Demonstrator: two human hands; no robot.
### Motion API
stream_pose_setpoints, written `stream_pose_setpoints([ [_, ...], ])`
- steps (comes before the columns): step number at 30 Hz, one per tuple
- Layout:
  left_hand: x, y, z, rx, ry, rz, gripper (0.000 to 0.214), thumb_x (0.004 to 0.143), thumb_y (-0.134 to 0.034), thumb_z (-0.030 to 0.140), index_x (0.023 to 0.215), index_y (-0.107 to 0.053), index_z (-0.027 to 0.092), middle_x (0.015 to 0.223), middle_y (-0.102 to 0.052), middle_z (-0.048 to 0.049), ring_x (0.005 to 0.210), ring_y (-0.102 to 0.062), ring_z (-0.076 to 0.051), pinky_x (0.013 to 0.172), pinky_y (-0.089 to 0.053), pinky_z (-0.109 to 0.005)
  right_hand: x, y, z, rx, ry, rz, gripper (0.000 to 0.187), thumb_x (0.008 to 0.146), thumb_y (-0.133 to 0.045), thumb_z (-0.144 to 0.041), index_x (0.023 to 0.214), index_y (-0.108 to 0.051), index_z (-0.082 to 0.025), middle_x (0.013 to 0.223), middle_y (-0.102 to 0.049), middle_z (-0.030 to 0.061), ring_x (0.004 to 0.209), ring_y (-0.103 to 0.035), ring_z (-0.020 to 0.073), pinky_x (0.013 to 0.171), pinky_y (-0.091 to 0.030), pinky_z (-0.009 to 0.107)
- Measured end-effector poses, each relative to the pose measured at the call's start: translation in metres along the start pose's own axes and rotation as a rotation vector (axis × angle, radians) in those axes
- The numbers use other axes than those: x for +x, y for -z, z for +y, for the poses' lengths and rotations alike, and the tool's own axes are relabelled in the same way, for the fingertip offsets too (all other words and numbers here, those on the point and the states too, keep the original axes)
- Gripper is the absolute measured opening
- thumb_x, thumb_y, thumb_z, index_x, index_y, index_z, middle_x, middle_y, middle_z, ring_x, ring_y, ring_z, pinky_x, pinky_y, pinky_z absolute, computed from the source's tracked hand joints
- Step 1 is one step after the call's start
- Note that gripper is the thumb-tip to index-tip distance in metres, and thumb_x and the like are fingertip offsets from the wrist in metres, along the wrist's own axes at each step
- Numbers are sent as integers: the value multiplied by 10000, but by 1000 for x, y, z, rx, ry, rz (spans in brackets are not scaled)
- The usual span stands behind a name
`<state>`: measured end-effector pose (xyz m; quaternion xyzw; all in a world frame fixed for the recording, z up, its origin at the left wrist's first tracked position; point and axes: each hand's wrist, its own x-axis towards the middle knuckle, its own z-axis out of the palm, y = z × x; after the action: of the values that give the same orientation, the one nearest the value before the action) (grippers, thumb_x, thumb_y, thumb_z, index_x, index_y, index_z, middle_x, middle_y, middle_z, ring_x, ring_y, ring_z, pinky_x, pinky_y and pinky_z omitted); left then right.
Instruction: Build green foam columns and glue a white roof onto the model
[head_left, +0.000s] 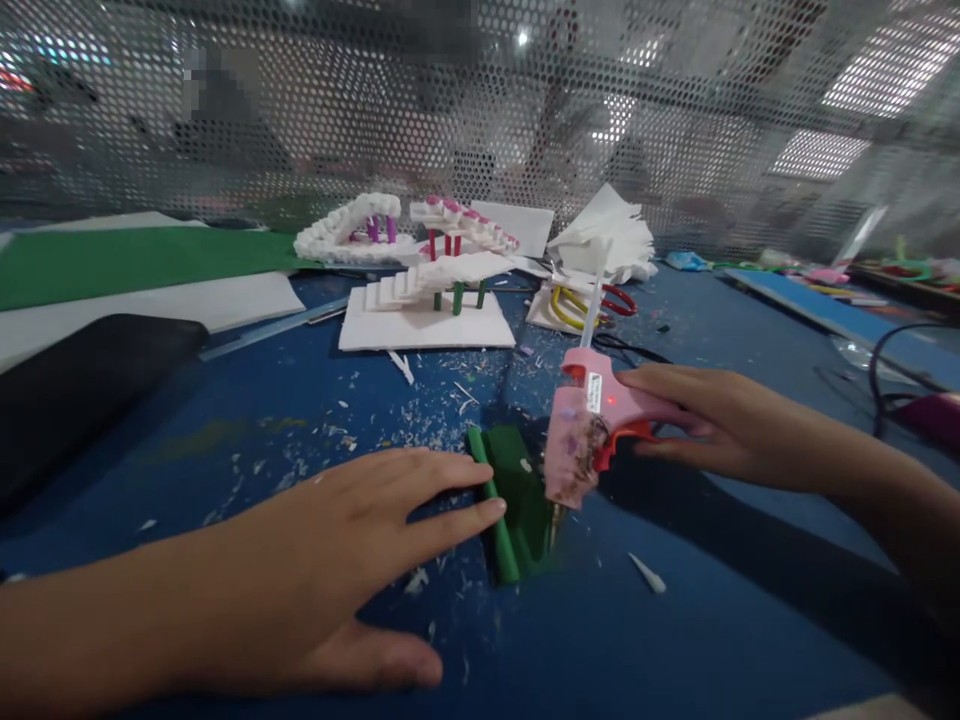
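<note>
My right hand [697,425] grips a pink glue gun [592,420] by its handle, a finger by the red trigger, with the nozzle pointing down onto a small green foam piece [517,500] on the blue table [712,620]. A white glue stick pokes up from the back of the gun. My left hand [330,560] lies flat with fingers stretched out, fingertips touching the rolled left edge of the green foam piece.
A white foam staircase model [427,290] on green and red posts stands farther back, a second white model [352,232] behind it. Green and white sheets [127,262] and a black object [75,385] lie left. White scraps litter the table. A perforated screen [675,120] closes the back.
</note>
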<state>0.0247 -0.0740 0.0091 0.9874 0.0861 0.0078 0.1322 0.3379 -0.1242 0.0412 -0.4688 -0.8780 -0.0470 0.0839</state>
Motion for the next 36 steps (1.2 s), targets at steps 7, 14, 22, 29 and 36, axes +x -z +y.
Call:
stream_pose_setpoints([
  [7, 2, 0, 0, 25, -1, 5, 654, 787, -446, 552, 1349, -272, 267, 1385, -333, -71, 1201, -391, -283, 993, -343, -434, -2, 0, 2, -15, 18, 8, 391, 834, -430, -408, 1075, -542, -122, 990, -647, 124, 859, -622, 203, 691, -497, 277],
  [14, 3, 1, 1, 26, 6, 8, 639, 789, -461, 532, 1340, -295, 254, 1371, -353, -77, 1193, -399, -281, 994, -340, -431, -1, -1, 1, -68, 18, 30, 342, 861, -387, -383, 1061, -525, -142, 987, -647, 116, 838, -628, 188, 658, -499, 257],
  [22, 4, 1, 0, 9, 4, -6, 644, 784, -452, 551, 1332, -317, 240, 1365, -361, -86, 1188, -403, -279, 993, -343, -423, 2, -6, 1, -181, -42, 149, 340, 851, -367, -334, 1046, -549, -124, 953, -666, 128, 805, -642, 216, 636, -511, 297],
  [29, 3, -2, -1, -12, 1, 32, 651, 777, -474, 543, 1339, -297, 265, 1373, -356, -65, 1195, -396, -273, 999, -338, -412, 5, -8, -1, -207, -142, 196, 353, 834, -359, -341, 1026, -555, -118, 919, -668, 143, 776, -641, 242, 612, -505, 329],
  [36, 3, 0, 0, -12, 12, -4, 644, 787, -449, 547, 1342, -290, 262, 1386, -338, -63, 1206, -385, -283, 1002, -328, -437, 8, -9, -3, -231, -184, 217, 328, 817, -372, -306, 960, -575, -92, 845, -667, 153, 711, -634, 256, 569, -490, 340],
])
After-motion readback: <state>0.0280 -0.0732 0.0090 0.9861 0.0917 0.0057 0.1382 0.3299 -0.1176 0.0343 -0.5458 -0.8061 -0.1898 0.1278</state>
